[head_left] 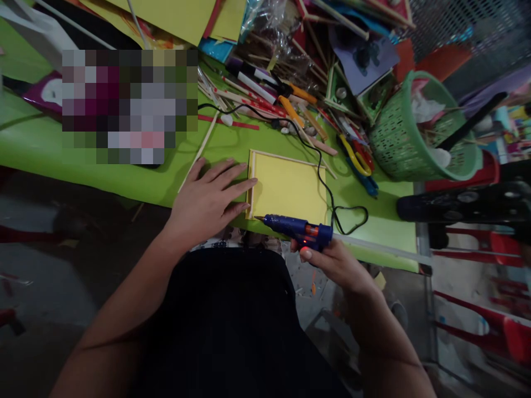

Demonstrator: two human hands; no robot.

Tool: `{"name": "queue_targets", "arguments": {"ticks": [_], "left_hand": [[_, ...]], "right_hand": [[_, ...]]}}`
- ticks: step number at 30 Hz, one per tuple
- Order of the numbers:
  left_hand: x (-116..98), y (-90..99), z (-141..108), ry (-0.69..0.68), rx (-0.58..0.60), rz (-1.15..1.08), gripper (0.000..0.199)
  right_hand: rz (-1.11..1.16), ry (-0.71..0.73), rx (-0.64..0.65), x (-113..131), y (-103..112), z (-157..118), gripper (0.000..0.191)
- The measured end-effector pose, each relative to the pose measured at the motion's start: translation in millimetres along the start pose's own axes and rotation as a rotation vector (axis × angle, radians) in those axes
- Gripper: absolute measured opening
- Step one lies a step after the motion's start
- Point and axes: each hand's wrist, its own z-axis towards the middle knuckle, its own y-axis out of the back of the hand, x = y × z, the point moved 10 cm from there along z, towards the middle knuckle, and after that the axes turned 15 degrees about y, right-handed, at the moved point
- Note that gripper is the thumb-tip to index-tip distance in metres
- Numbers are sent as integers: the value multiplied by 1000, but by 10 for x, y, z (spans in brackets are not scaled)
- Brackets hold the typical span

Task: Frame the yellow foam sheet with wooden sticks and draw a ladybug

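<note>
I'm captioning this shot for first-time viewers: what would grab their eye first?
Probably the bright yellow sheet on the green table, with thin sticks along its left and far edges. At its near edge, the right hand holds a blue glue gun; the left hand lies at its left edge. A green basket stands at right.

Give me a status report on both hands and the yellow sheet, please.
Right hand holding blue glue gun, nozzle at near left corner of yellow sheet. Left hand at its left edge. Black cord crossing far right corner.
</note>
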Motion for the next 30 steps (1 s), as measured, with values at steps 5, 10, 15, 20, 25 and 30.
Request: {"name": "queue_targets", "arguments": {"ticks": [5,10,15,20,25,30], "left_hand": [[0,0,3,12,27,0,44],[5,15,8,17,13,-20,44],[-6,17,-2,-1,-10,-6,44],[-3,28,-6,-5,-27,-20,43],[11,30,3,13,-17,-45,44],[10,23,5,17,-7,-36,45]], "right_hand": [[9,2,8,-28,-5,-5,28],[-29,-6,13,-82,14,-39,29],[-89,-1,20,-70,27,-34,35],[-142,-6,46,-53,38,-38,40],[-160,13,40,-31,48,-31,40],[-187,24,40,-17,27,6,41]]}}
